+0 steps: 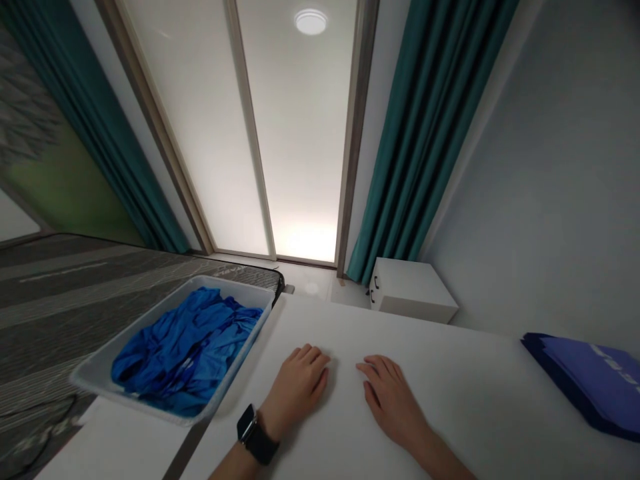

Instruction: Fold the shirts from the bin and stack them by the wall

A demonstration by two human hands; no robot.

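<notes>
My left hand [301,382], with a dark watch [255,433] on its wrist, rests palm down on the white table [340,427]. Its fingers are loosely bent and nothing shows in them. To the right, my right hand [390,398] also lies on the tabletop, holding nothing, thumb apart from the fingers. A gap of bare tabletop separates the two hands. Left of my left hand stands a whitish plastic bin [95,373] heaped with crumpled blue cloth [193,347]. Folded purple and dark blue fabric [595,380] with white lettering lies at the table's right side.
A dark grey striped bed [45,313] stretches out on the left. Beyond the table are a small white cabinet [415,283] with dark handles, frosted sliding doors [305,133] and teal curtains [425,127]. A grey wall [565,200] closes off the right.
</notes>
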